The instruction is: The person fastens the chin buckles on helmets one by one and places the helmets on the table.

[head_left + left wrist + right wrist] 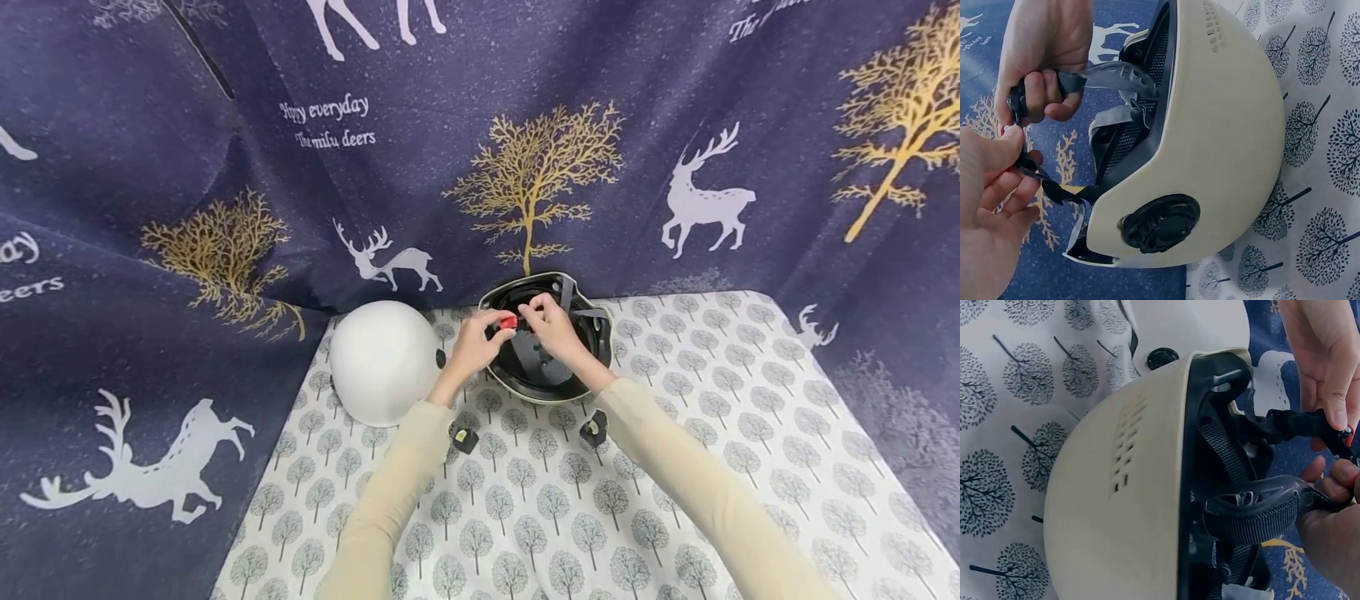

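A cream helmet [1222, 137] lies upside down on the table, its black lining [536, 367] facing up. Above the opening, my left hand [476, 340] pinches a red-and-black chin strap buckle [509, 322] between thumb and fingers. From there a black strap [1297, 423] runs down to the helmet's edge. My right hand [553, 329] has its fingers curled round the other strap end, close to the left fingertips. A clear chin pad [1254, 494] sits on that right-side strap. Fingers partly cover the buckle, so whether its halves are joined cannot be seen.
A white helmet [382, 362] stands dome-up to the left of the cream one. Two small dark items [464, 435] show near the wrists. A tree-print cloth [555, 500] covers the table, and a dark blue deer-print curtain [465, 175] hangs close behind.
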Tool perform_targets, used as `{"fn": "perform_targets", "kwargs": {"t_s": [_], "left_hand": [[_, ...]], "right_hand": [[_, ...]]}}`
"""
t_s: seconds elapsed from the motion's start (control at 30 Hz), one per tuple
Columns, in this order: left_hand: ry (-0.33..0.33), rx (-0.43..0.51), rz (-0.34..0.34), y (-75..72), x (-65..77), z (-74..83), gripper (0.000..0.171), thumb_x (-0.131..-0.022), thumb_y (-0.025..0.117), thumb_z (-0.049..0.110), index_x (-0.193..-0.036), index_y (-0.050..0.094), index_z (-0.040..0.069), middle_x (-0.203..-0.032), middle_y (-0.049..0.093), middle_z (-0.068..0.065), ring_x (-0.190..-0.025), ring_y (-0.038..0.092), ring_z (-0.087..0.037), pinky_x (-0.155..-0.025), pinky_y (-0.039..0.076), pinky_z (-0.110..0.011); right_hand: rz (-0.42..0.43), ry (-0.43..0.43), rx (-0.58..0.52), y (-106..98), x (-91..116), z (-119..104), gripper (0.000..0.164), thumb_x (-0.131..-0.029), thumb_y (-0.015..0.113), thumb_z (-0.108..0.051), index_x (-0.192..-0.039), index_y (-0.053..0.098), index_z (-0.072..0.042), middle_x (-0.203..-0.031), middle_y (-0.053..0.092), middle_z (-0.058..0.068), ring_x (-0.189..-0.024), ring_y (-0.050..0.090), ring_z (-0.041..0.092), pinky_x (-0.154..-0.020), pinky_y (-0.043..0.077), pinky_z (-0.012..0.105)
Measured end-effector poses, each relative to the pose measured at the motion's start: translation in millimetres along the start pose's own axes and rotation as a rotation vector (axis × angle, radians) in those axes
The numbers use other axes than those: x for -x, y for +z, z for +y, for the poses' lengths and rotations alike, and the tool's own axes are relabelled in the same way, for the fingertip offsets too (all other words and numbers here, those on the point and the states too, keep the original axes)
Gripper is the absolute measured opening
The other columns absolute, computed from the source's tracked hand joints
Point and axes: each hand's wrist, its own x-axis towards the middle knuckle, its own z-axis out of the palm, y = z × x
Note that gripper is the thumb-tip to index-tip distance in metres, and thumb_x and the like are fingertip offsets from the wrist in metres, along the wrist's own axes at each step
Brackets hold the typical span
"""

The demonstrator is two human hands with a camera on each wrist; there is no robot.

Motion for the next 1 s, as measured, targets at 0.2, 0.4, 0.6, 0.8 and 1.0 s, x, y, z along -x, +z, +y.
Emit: {"fn": "perform_targets", "kwargs": {"t_s": [0.2,0.4,0.6,0.8,1.0], "left_hand": [[0.066,0.022,0.013,4.6,1.0,4.6,0.028,-0.086,0.071,0.007,-0.110,0.068,-0.008,-0.095,0.069,-0.021,-0.091,0.061,-0.036,-0.086,0.048,-0.053],[0.037,0.033,0.026,4.0,-0.9,5.4,0.028,-0.086,0.072,0.008,-0.111,0.069,-0.005,-0.097,0.069,-0.019,-0.093,0.062,-0.033,-0.088,0.048,-0.053],[-0.025,0.060,0.011,1.8,1.0,4.3,0.029,-0.086,0.073,0.010,-0.112,0.070,-0.001,-0.102,0.070,-0.017,-0.097,0.063,-0.030,-0.092,0.049,-0.052],[-0.018,0.030,0.018,2.5,1.0,-1.2,0.029,-0.085,0.075,0.013,-0.112,0.071,0.001,-0.100,0.072,-0.015,-0.096,0.064,-0.029,-0.091,0.050,-0.047],[0.012,-0.054,0.023,7.7,3.2,-6.6,0.029,-0.085,0.075,0.016,-0.111,0.072,0.003,-0.104,0.073,-0.014,-0.098,0.064,-0.029,-0.093,0.047,-0.044]], "right_hand": [[-0.022,-0.005,-0.108,1,-2,4,0.023,-0.103,0.049,-0.022,-0.107,0.044,-0.001,-0.065,0.057,-0.006,-0.053,0.051,0.001,-0.055,0.046,0.019],[-0.036,-0.004,-0.039,-1,-3,2,0.029,-0.104,0.047,-0.026,-0.112,0.044,0.002,-0.063,0.053,0.002,-0.048,0.044,0.004,-0.051,0.040,0.021],[-0.031,0.009,0.025,-1,-2,8,0.031,-0.104,0.047,-0.028,-0.111,0.048,0.002,-0.062,0.052,0.004,-0.056,0.054,0.010,-0.056,0.046,0.024],[-0.014,-0.011,0.044,-2,0,16,0.030,-0.103,0.048,-0.028,-0.111,0.054,0.001,-0.063,0.058,0.002,-0.070,0.063,0.038,-0.049,0.040,0.022],[-0.030,-0.036,0.058,-7,6,24,0.030,-0.103,0.050,-0.026,-0.114,0.055,0.001,-0.084,0.069,0.024,-0.076,0.067,0.035,-0.059,0.053,0.028]]}}
